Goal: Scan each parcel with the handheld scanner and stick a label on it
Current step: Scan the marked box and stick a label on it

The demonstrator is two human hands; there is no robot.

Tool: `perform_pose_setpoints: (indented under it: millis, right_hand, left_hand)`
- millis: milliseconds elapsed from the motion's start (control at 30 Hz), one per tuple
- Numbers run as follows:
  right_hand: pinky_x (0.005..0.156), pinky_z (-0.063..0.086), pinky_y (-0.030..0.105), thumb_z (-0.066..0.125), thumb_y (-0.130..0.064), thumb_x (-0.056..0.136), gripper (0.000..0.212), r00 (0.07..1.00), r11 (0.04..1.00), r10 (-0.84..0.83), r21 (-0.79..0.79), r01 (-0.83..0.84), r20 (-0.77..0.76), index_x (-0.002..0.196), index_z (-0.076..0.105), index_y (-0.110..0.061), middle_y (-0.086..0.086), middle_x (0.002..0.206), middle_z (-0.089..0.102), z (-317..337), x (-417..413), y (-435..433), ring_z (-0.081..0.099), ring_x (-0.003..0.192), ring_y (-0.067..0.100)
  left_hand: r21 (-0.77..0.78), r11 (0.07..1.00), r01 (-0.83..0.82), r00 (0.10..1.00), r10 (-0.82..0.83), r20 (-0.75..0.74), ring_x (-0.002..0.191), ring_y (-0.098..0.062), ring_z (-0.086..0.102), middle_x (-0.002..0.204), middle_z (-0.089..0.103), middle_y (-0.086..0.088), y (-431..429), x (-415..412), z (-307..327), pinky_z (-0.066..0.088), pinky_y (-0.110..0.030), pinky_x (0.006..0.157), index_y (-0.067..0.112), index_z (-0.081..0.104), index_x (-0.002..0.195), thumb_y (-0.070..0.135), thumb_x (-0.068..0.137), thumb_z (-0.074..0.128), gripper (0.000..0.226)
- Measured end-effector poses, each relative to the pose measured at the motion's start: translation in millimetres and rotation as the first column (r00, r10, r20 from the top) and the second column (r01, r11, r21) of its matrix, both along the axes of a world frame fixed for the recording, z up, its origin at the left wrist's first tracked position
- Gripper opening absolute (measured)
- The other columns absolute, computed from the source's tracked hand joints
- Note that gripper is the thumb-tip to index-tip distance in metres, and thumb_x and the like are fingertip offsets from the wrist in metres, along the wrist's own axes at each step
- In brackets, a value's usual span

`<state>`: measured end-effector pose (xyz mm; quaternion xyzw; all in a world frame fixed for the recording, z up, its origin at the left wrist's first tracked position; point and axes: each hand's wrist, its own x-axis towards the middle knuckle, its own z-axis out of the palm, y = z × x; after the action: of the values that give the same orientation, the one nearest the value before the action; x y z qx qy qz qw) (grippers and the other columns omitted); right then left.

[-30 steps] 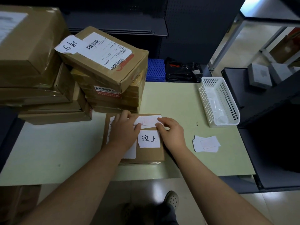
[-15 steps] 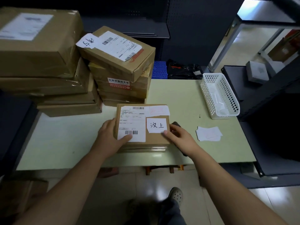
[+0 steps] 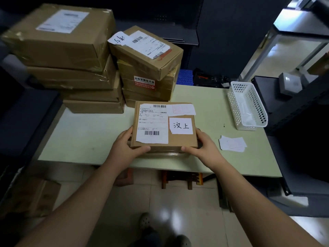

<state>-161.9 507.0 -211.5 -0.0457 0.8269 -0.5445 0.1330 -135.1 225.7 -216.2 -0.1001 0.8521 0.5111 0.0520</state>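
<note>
Fingers [image 3: 128,135] of left hand [image 3: 122,148] and right hand [image 3: 205,147] clasp the parcel [image 3: 179,141] — perhaps just above the table [image 3: 85,132].

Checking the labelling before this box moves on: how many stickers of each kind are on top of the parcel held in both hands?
Printed shipping label: 1
Handwritten label: 1
Small label with faint red print: 1
Total on the parcel: 3

parcel [image 3: 181,139]: matt cardboard, paper labels | basket [image 3: 249,107]: white plastic | floor [image 3: 169,202]: glossy tile
</note>
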Motion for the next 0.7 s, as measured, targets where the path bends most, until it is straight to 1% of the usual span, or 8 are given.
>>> perform_pose_setpoints:
  millis: [133, 200, 300, 367, 467, 533, 633, 700]
  right_hand:
    - [0.095, 0.042, 0.019, 0.081, -0.042, 0.072, 0.082, 0.994, 1.0, 0.007, 0.012, -0.006, -0.107, 0.143, 0.04, -0.047, -0.016, 0.125, 0.049, 23.0, 8.6, 1.3, 0.048, 0.119, -0.003]
    - [0.094, 0.041, 0.018, 0.081, -0.04, 0.074, 0.083, 0.985, 0.998, 0.053, -0.01, -0.055, -0.163, 0.145, 0.039, -0.047, -0.017, 0.126, 0.047, 37.3, 13.1, -1.6, 0.044, 0.118, -0.007]
    - [0.101, 0.04, 0.027, 0.079, -0.05, 0.069, 0.085, 0.966, 0.989, 0.135, -0.034, -0.145, -0.221, 0.143, 0.038, -0.051, -0.014, 0.131, 0.047, 59.0, 20.8, -18.8, 0.041, 0.122, -0.007]
    - [0.102, 0.036, 0.018, 0.082, -0.043, 0.074, 0.087, 0.948, 0.972, 0.21, -0.05, -0.228, -0.239, 0.148, 0.035, -0.046, -0.012, 0.136, 0.046, 69.7, 28.5, -37.0, 0.038, 0.121, -0.013]
    - [0.094, 0.034, 0.006, 0.082, -0.049, 0.071, 0.092, 0.897, 0.923, 0.351, -0.065, -0.38, -0.27, 0.149, 0.034, -0.043, -0.011, 0.141, 0.045, 81.6, 46.3, -77.4, 0.039, 0.128, -0.003]
    - [0.096, 0.041, 0.012, 0.082, -0.05, 0.069, 0.092, 0.858, 0.875, 0.439, -0.092, -0.476, -0.268, 0.149, 0.037, -0.043, -0.01, 0.143, 0.047, 87.7, 62.9, -110.7, 0.042, 0.131, 0.005]
    - [0.108, 0.043, 0.037, 0.078, -0.058, 0.065, 0.091, 0.777, 0.794, 0.561, -0.08, -0.602, -0.285, 0.146, 0.038, -0.046, -0.012, 0.141, 0.051, 98.7, 95.9, -164.4, 0.045, 0.132, 0.009]
    - [0.11, 0.041, 0.04, 0.077, -0.057, 0.065, 0.089, 0.725, 0.742, 0.62, -0.075, -0.666, -0.3, 0.145, 0.039, -0.047, -0.016, 0.139, 0.052, 106.1, 120.7, -201.4, 0.045, 0.132, 0.009]
  left_hand:
    - [0.007, 0.996, -0.094, 0.994, 0.095, -0.051, 0.119, -0.008, 0.046, 0.144, 0.048, 0.011, 2.7, 24.1, 31.4, 0.047, -0.036, 0.098, 0.036, 0.037, 0.148, 0.036, 0.077, 0.082, 0.084]
    - [0.007, 0.989, -0.15, 0.985, 0.15, -0.091, 0.122, -0.011, 0.049, 0.143, 0.05, 0.012, 2.6, 44.2, 50.9, 0.049, -0.039, 0.099, 0.038, 0.038, 0.148, 0.038, 0.077, 0.082, 0.083]
    - [0.002, 0.961, -0.277, 0.949, 0.274, -0.156, 0.119, -0.008, 0.049, 0.14, 0.05, 0.014, -2.9, 84.2, 81.6, 0.047, -0.028, 0.091, 0.039, 0.04, 0.146, 0.034, 0.076, 0.083, 0.082]
    - [-0.014, 0.934, -0.357, 0.916, 0.347, -0.202, 0.118, -0.005, 0.047, 0.138, 0.049, 0.016, -11.0, 116.7, 100.0, 0.041, -0.024, 0.091, 0.038, 0.04, 0.146, 0.034, 0.075, 0.084, 0.084]
    - [0.001, 0.872, -0.489, 0.847, 0.475, -0.239, 0.119, -0.005, 0.049, 0.137, 0.049, 0.018, -31.2, 174.9, 116.5, 0.041, -0.029, 0.099, 0.041, 0.043, 0.143, 0.036, 0.072, 0.085, 0.083]
    - [0.014, 0.818, -0.576, 0.792, 0.562, -0.239, 0.119, -0.005, 0.051, 0.135, 0.053, 0.017, -46.0, 217.2, 124.6, 0.043, -0.029, 0.099, 0.044, 0.044, 0.142, 0.037, 0.072, 0.085, 0.081]
    - [0.022, 0.724, -0.689, 0.7, 0.673, -0.239, 0.12, -0.003, 0.052, 0.133, 0.057, 0.019, -70.9, 280.4, 133.6, 0.044, -0.03, 0.103, 0.045, 0.044, 0.141, 0.04, 0.071, 0.086, 0.081]
    - [0.045, 0.66, -0.75, 0.631, 0.734, -0.25, 0.12, -0.001, 0.054, 0.132, 0.059, 0.019, -88.4, 319.6, 139.2, 0.044, -0.031, 0.106, 0.045, 0.047, 0.14, 0.04, 0.071, 0.086, 0.08]
